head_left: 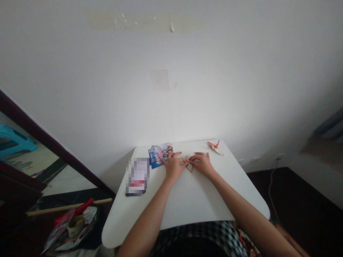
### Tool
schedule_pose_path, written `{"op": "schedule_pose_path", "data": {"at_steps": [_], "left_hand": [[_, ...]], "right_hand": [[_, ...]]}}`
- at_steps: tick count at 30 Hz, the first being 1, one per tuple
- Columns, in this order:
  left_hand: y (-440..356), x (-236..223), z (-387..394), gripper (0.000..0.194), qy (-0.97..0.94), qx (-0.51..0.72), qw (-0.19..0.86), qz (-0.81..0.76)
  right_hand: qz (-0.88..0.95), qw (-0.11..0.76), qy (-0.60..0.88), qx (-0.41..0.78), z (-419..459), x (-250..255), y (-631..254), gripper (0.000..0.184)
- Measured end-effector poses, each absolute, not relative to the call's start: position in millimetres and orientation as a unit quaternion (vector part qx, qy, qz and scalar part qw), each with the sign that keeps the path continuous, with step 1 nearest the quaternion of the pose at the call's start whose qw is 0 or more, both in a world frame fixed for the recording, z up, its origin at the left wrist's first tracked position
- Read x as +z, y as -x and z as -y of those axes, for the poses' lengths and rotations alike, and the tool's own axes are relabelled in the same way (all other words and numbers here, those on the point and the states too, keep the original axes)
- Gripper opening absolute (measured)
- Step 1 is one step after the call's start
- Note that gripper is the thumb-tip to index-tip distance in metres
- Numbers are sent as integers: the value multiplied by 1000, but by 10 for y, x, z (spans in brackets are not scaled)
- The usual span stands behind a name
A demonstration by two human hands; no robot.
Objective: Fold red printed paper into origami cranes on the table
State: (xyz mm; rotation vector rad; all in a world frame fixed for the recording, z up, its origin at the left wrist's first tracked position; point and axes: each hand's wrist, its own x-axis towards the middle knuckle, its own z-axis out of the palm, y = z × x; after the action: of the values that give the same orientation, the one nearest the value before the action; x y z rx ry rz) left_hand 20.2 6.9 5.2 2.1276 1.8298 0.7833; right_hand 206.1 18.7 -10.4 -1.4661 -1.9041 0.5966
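Between my two hands is a small folded piece of printed paper (190,166), reddish and white, with a point toward me. My left hand (175,165) pinches its left side between thumb and finger. From the right, my right hand (203,164) grips the same paper with its fingertips. Parts of the paper are hidden behind the fingers. Just beyond my left hand lie blue printed leaflets (159,156). A folded red and white paper bird (214,146) rests near the far right corner of the white table (195,203).
A phone (138,176), blurred out, lies at the table's left side. The wall (187,89) meets the far table edge. On the floor at left are a bag of rubbish (73,226) and a wooden stick (69,207). A cable (272,189) hangs at right.
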Motion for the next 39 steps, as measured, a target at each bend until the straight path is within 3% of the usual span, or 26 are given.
{"op": "schedule_pose_path", "data": {"at_steps": [39], "left_hand": [[-139,124,-54,13,-738,229,119,-623]], "right_hand": [[733,319,560,218,-199,-144,-2059,14]]}}
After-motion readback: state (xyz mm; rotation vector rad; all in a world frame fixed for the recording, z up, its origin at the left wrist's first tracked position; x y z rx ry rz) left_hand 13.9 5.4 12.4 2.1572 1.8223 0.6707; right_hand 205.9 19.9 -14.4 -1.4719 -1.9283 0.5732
